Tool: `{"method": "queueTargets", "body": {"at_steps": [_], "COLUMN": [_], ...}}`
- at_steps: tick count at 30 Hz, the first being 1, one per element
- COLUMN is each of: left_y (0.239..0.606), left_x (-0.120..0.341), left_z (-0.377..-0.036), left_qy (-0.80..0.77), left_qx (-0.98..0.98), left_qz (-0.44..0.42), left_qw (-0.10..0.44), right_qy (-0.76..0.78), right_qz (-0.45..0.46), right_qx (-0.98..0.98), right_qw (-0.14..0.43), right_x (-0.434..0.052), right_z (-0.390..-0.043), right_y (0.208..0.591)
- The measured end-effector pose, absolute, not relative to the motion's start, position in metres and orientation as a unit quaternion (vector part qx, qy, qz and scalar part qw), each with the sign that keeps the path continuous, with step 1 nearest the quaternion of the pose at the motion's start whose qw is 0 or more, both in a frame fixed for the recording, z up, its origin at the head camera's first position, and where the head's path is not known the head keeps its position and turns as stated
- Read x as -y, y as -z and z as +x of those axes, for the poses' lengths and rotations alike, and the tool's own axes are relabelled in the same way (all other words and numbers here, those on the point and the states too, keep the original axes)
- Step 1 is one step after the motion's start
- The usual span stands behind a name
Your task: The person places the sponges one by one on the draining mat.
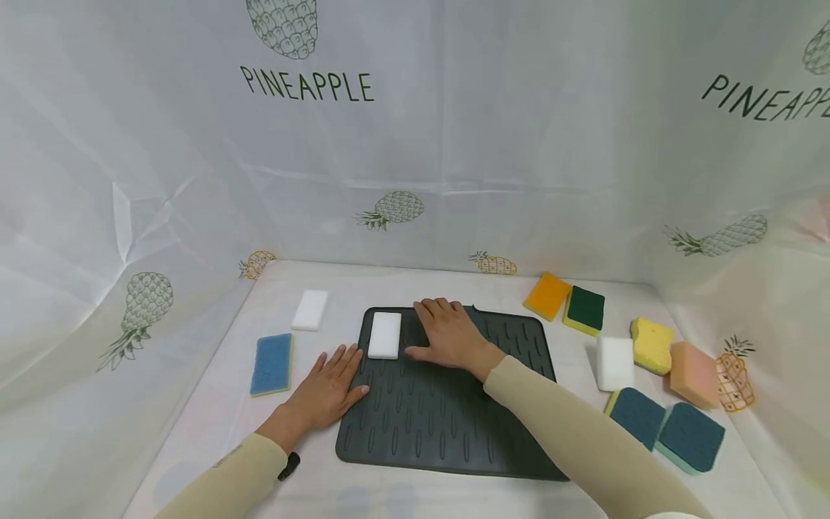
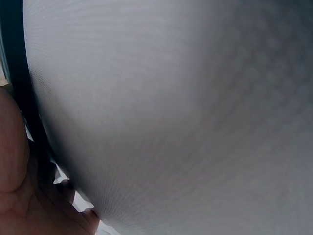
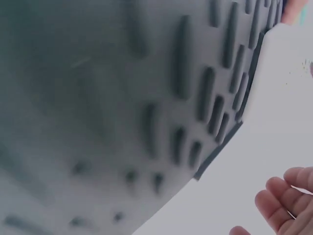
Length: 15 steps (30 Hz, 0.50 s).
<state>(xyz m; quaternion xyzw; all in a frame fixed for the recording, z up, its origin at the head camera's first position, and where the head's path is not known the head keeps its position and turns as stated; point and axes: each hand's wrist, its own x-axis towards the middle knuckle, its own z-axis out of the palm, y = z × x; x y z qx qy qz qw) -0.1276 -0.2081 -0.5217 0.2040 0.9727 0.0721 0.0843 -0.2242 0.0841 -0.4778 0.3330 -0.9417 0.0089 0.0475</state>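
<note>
While my right hand's fingers (image 1: 441,317) lie flat and released on the dark ribbed mat (image 1: 447,418), the white sponge (image 1: 385,335) sits just left of them at its far-left corner. I judge it light and soft; pinch its long sides. My left hand (image 1: 327,389) rests flat, straddling the mat's left edge and the desk (image 1: 214,432). I count three white sponges, eight coloured.

Left wrist view is a blur; left hand (image 2: 19,196) cut off
</note>
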Motion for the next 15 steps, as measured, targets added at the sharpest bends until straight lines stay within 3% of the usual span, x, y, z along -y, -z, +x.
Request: {"method": "queueTargets", "body": {"at_steps": [15], "left_y": [0.524], "left_x": [0.209], "left_z": [-0.129], "left_qy": [-0.073], "left_qx": [-0.971], "left_qz": [0.212], "left_qw": [0.083], "right_qy": [0.003], "right_qz": [0.342], "right_qx": [0.912], "right_qw": [0.228], "right_x": [-0.244], "right_z": [-0.194], "right_y": [0.47]}}
